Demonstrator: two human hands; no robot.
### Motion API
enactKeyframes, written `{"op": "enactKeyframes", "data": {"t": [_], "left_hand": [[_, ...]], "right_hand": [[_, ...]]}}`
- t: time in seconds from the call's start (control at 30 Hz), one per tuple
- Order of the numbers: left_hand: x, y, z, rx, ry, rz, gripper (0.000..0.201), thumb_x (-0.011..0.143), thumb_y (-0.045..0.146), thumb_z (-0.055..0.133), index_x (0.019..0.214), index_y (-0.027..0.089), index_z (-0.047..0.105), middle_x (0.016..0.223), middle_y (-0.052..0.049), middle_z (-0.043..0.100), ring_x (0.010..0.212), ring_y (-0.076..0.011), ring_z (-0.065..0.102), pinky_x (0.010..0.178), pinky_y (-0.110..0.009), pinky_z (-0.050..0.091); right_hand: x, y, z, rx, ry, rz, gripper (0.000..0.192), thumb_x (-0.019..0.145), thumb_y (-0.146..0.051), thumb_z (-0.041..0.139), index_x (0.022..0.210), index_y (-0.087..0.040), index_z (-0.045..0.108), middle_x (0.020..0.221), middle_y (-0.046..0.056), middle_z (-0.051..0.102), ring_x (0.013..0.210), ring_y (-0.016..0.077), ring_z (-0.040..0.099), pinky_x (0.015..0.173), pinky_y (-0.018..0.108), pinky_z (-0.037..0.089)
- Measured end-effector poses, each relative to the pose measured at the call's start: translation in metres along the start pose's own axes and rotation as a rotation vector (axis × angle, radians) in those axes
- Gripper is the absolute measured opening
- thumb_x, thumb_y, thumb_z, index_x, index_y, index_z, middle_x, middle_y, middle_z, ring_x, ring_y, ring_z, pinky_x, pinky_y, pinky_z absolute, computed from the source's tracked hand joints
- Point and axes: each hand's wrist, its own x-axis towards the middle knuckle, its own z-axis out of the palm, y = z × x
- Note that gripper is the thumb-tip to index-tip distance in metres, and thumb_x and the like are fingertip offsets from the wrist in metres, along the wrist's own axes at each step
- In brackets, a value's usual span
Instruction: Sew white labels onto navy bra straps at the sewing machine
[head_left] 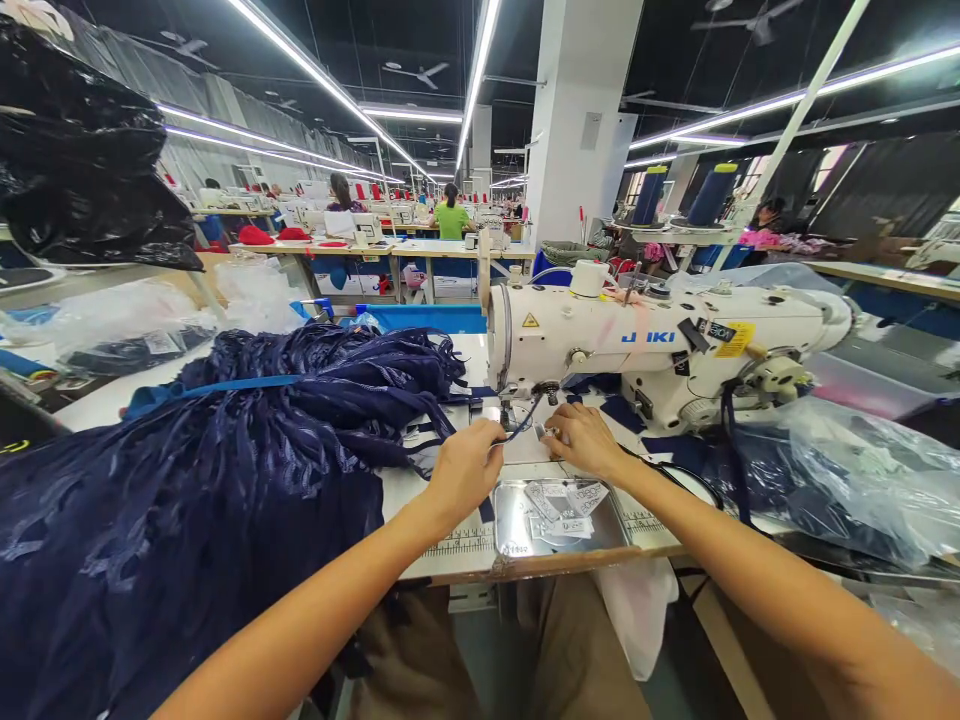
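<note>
1. Both forearms are stretched from the near edge toward the sewing machine.
2. A thin navy strip is pinched by the left hand, fingers closed together on it.
3. A small label is pressed down by the right hand; whether its fingers grip it cannot be told.
4. Navy fabric is heaped left of the fingers.
5. Loose labels lie on the counter, just behind the fingers.
</note>
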Motion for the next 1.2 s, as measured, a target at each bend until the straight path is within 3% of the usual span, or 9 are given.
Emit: {"op": "enactKeyframes", "data": {"t": [0.1, 0.17, 0.37, 0.47, 0.6, 0.83, 1.1, 1.2], "left_hand": [[0.018, -0.015, 0.020, 0.350, -0.106, 0.242, 0.022, 0.078, 0.006, 0.037, 0.078, 0.016, 0.057, 0.080, -0.007, 0.056, 0.069, -0.0177, 0.054, 0.063, -0.030, 0.038], [0.024, -0.030, 0.029, 0.444, -0.213, 0.379, 0.021, 0.079, 0.005, 0.039, 0.077, 0.015, 0.057, 0.079, -0.009, 0.055, 0.069, -0.0179, 0.053, 0.063, -0.031, 0.037], [0.018, -0.053, 0.024, 0.505, -0.393, 0.483, 0.018, 0.077, 0.006, 0.044, 0.078, 0.013, 0.060, 0.088, -0.011, 0.058, 0.084, -0.0221, 0.050, 0.069, -0.034, 0.031], [0.012, -0.053, 0.017, 0.459, -0.460, 0.445, 0.019, 0.076, 0.004, 0.045, 0.083, 0.013, 0.060, 0.088, -0.008, 0.060, 0.084, -0.0205, 0.051, 0.071, -0.033, 0.029], [0.007, -0.057, 0.019, 0.417, -0.458, 0.413, 0.018, 0.079, 0.005, 0.043, 0.083, 0.013, 0.059, 0.082, -0.006, 0.062, 0.080, -0.0181, 0.052, 0.072, -0.032, 0.027], [0.003, -0.065, 0.030, 0.404, -0.393, 0.423, 0.016, 0.082, 0.010, 0.043, 0.082, 0.013, 0.058, 0.082, -0.004, 0.062, 0.076, -0.0165, 0.052, 0.071, -0.031, 0.029], [0.010, -0.057, 0.030, 0.229, -0.335, 0.157, 0.019, 0.082, 0.013, 0.042, 0.081, 0.014, 0.061, 0.082, -0.005, 0.063, 0.079, -0.0187, 0.055, 0.072, -0.032, 0.033], [0.013, -0.054, 0.031, 0.003, -0.298, 0.009, 0.019, 0.080, 0.013, 0.044, 0.083, 0.015, 0.062, 0.083, -0.004, 0.065, 0.079, -0.0178, 0.057, 0.075, -0.032, 0.036]], "right_hand": [[0.001, -0.003, 0.006, -0.068, -0.031, -0.064, 0.025, 0.080, -0.030, 0.048, 0.094, -0.014, 0.062, 0.101, 0.012, 0.058, 0.095, 0.0274, 0.046, 0.081, 0.041, 0.032], [-0.003, 0.008, 0.008, -0.105, -0.054, -0.098, 0.023, 0.081, -0.025, 0.046, 0.094, -0.015, 0.062, 0.102, 0.011, 0.059, 0.094, 0.0259, 0.046, 0.082, 0.041, 0.031], [-0.013, 0.042, 0.010, -0.275, 0.062, -0.188, 0.023, 0.086, -0.021, 0.039, 0.094, -0.017, 0.060, 0.102, 0.007, 0.060, 0.099, 0.0237, 0.045, 0.089, 0.039, 0.027], [-0.003, 0.030, 0.013, -0.322, 0.066, -0.073, 0.026, 0.087, -0.029, 0.037, 0.085, -0.015, 0.060, 0.090, 0.009, 0.061, 0.087, 0.0235, 0.049, 0.077, 0.036, 0.031], [0.017, 0.009, 0.021, -0.352, -0.051, 0.091, 0.025, 0.084, -0.035, 0.042, 0.077, -0.016, 0.057, 0.081, 0.010, 0.059, 0.082, 0.0250, 0.052, 0.068, 0.035, 0.031], [0.037, 0.010, 0.025, -0.061, -0.310, 0.247, 0.005, 0.079, -0.022, 0.048, 0.079, -0.020, 0.052, 0.086, 0.003, 0.061, 0.077, 0.0192, 0.057, 0.066, 0.030, 0.032], [0.037, 0.006, 0.032, -0.035, -0.254, 0.258, 0.012, 0.071, -0.019, 0.050, 0.083, -0.018, 0.051, 0.079, 0.005, 0.061, 0.077, 0.0213, 0.056, 0.065, 0.029, 0.031], [0.038, 0.006, 0.034, 0.006, -0.229, 0.239, 0.005, 0.072, -0.024, 0.050, 0.075, -0.020, 0.050, 0.072, 0.002, 0.060, 0.071, 0.0189, 0.055, 0.062, 0.027, 0.030]]}}
